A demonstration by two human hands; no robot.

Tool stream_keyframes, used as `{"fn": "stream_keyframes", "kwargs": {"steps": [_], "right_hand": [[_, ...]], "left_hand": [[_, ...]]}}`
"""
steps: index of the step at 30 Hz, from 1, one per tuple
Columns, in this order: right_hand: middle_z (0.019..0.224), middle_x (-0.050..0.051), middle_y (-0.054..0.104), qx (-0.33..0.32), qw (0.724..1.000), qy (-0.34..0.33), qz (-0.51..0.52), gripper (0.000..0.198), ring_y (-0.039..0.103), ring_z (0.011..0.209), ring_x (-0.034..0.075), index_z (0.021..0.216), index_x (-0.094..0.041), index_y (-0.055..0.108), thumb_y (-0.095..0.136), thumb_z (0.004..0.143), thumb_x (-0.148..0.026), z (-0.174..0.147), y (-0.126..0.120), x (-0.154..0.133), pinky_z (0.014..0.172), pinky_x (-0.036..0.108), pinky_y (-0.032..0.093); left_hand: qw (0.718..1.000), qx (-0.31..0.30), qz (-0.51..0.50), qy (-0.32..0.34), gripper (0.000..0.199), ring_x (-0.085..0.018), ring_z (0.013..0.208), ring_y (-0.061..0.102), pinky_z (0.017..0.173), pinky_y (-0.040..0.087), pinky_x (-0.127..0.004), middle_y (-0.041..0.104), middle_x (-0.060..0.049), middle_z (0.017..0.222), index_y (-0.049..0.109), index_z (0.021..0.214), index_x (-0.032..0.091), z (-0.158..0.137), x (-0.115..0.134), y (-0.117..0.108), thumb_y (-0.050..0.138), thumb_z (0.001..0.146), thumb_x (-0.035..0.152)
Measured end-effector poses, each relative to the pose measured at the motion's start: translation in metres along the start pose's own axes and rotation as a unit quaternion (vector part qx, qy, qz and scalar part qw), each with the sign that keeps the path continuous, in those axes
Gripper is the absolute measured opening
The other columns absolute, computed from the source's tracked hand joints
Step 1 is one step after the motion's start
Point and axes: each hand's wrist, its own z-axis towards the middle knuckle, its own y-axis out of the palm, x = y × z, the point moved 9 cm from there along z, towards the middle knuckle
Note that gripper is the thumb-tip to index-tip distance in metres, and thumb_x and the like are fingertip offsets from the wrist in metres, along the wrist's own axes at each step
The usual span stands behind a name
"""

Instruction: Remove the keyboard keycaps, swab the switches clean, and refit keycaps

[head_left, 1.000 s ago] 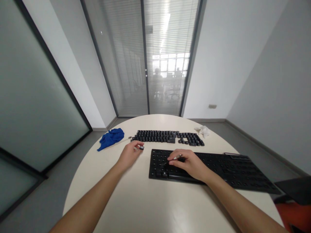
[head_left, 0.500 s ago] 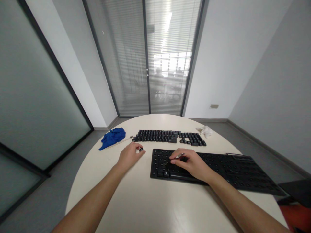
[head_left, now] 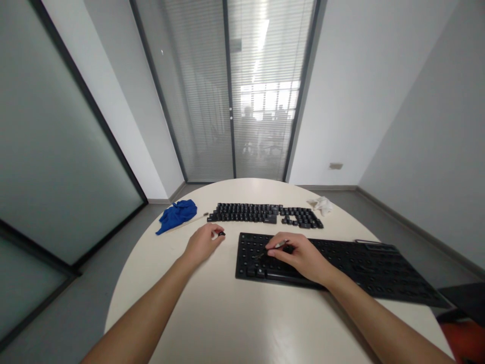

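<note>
My left hand [head_left: 202, 243] rests low over the table, left of the keyboard, with thumb and fingers closed on a small black keycap [head_left: 222, 233]. In my right hand [head_left: 293, 253] is a slim metallic tool [head_left: 281, 243], pinched like a pen. Its thin dark tip points down at the left part of a black keyboard base [head_left: 359, 258], which has most of its keys off. A few keys [head_left: 255, 272] sit along the base's front left edge. My right hand and forearm cover part of the base.
Loose black keycaps [head_left: 246, 212] lie in keyboard order behind the base. A blue cloth [head_left: 177, 215] and a thin brush [head_left: 193, 220] are at the left. Crumpled white tissue [head_left: 322, 204] lies at the back right of the round table [head_left: 212, 313]. A dark chair [head_left: 464, 301] stands at the right.
The view has shifted very slightly. Both hands hold nearly the same positions and keep their grips.
</note>
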Motion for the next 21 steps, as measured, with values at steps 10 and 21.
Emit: {"fn": "stream_keyframes", "kwargs": {"steps": [10, 21], "right_hand": [[0.099, 0.006, 0.075, 0.019, 1.000, -0.001, 0.001, 0.021, 0.069, 0.091, 0.021, 0.098, -0.023, 0.074, 0.066, 0.090, -0.040, 0.001, -0.002, -0.002, 0.079, 0.033, 0.055], [0.105, 0.006, 0.073, 0.028, 0.999, -0.027, -0.018, 0.019, 0.067, 0.100, 0.022, 0.100, -0.024, 0.072, 0.059, 0.095, -0.037, 0.001, -0.003, -0.007, 0.093, 0.037, 0.051]], "left_hand": [[0.998, 0.057, 0.018, -0.033, 0.020, -0.023, 0.088, 0.067, 0.081, 0.047, -0.031, 0.073, -0.006, 0.094, 0.075, 0.095, 0.020, 0.012, -0.034, -0.025, 0.066, 0.078, 0.014], [0.998, 0.054, -0.005, -0.037, 0.020, -0.023, 0.086, 0.069, 0.079, 0.049, -0.030, 0.075, -0.004, 0.091, 0.077, 0.096, 0.021, 0.019, -0.055, -0.025, 0.068, 0.078, 0.020]]}}
